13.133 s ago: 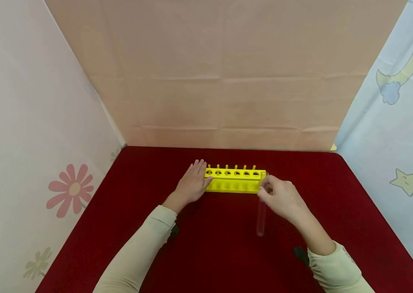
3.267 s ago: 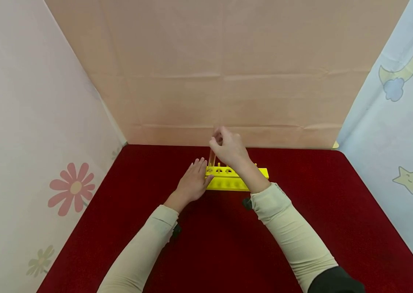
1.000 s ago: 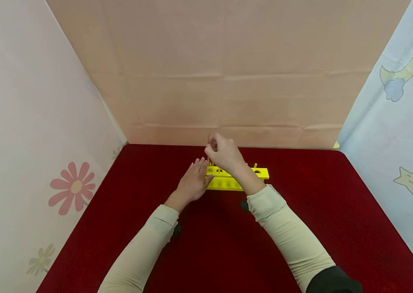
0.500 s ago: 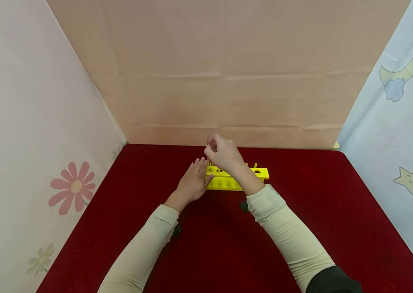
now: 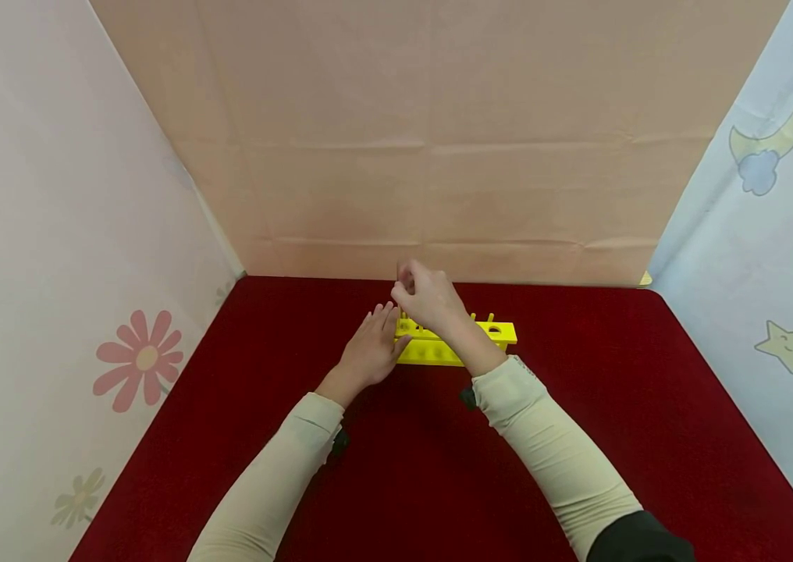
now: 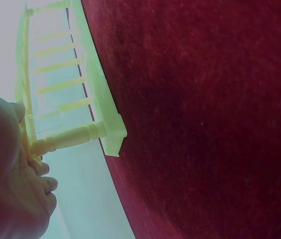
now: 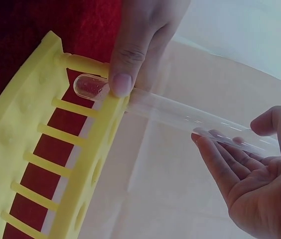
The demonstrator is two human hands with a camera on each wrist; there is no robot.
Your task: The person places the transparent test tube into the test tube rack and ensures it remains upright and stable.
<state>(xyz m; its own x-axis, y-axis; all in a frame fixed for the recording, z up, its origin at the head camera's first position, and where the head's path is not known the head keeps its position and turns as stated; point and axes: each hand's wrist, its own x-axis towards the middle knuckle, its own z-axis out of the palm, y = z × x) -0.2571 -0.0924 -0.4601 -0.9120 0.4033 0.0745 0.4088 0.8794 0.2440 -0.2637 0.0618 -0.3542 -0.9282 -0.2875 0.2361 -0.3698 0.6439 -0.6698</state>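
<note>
Clear glass test tube (image 7: 190,115), long axis upright through yellow plastic rack (image 5: 488,334) at frame centre, pinched near its top by right hand (image 5: 428,300); left hand (image 5: 368,351) pressed flat against rack's end.

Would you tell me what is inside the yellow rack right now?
One clear test tube passes through the end hole of the yellow rack, its round bottom showing between the tiers. The right hand holds its top. Other visible holes look empty; the head view's forearm covers some.
</note>
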